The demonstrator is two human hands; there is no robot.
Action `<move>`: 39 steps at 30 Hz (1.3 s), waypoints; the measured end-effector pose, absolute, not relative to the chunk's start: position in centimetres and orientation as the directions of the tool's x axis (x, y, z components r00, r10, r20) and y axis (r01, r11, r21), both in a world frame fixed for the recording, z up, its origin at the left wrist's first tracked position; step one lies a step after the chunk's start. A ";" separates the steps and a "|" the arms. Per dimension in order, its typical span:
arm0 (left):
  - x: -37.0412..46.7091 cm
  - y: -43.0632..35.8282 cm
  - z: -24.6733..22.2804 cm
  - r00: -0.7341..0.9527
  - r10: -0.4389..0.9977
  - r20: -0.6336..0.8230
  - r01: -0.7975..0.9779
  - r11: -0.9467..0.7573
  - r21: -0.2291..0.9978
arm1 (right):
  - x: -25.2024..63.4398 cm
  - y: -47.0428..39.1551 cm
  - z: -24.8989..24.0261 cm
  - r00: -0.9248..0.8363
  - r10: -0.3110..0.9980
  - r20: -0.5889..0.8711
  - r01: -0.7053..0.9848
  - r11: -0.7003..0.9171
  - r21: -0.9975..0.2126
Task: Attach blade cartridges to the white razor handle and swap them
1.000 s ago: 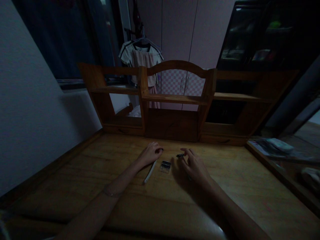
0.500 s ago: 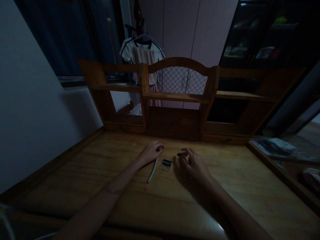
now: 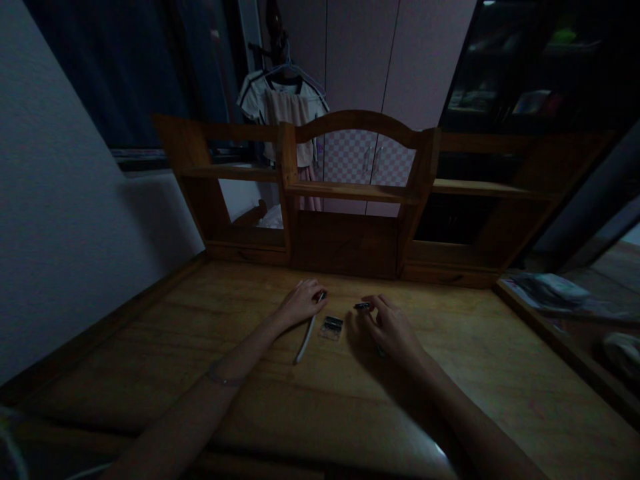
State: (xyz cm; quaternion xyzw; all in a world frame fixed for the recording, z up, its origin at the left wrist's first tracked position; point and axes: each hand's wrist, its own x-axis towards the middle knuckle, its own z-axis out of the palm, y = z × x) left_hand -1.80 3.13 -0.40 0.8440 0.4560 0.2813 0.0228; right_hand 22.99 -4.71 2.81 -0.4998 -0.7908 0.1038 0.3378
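My left hand (image 3: 303, 303) rests low over the desk, its fingers closed around a small dark piece (image 3: 322, 295) whose kind is too small to make out. From under that hand a thin white stick or tube (image 3: 305, 343) runs toward me along the wood. My right hand (image 3: 390, 323) pinches another small dark piece (image 3: 363, 305) between thumb and fingers, slightly raised above its shadow. Between both hands lies a small open case (image 3: 331, 327), with a dark part at its back and a clear part in front. A pale end of something (image 3: 381, 351) shows beneath my right hand.
A wooden desk (image 3: 240, 393) spreads under my arms. Along its back stands a wooden shelf unit (image 3: 350, 193) with small drawers. A wall (image 3: 65, 200) borders the left side, and plastic-covered items (image 3: 555, 293) lie beyond the right edge. Clothes (image 3: 287, 107) hang behind.
The view has shifted very slightly. Both hands keep their places and grips, and the case lies where it was.
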 end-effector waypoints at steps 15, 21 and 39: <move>-1.8 3.2 -0.8 0.432 0.785 0.445 0.764 -0.580 0.282 | 22.9 -4.7 2.8 -0.282 0.857 0.432 0.720 0.486 -0.495; -1.9 3.5 -1.0 0.424 0.791 0.441 0.757 -0.577 0.306 | 22.9 -4.8 2.9 -0.287 0.855 0.431 0.724 0.489 -0.487; -1.7 3.7 -0.8 0.423 0.813 0.400 0.696 -0.574 0.431 | 22.7 -4.9 2.6 -0.296 0.860 0.415 0.733 0.483 -0.479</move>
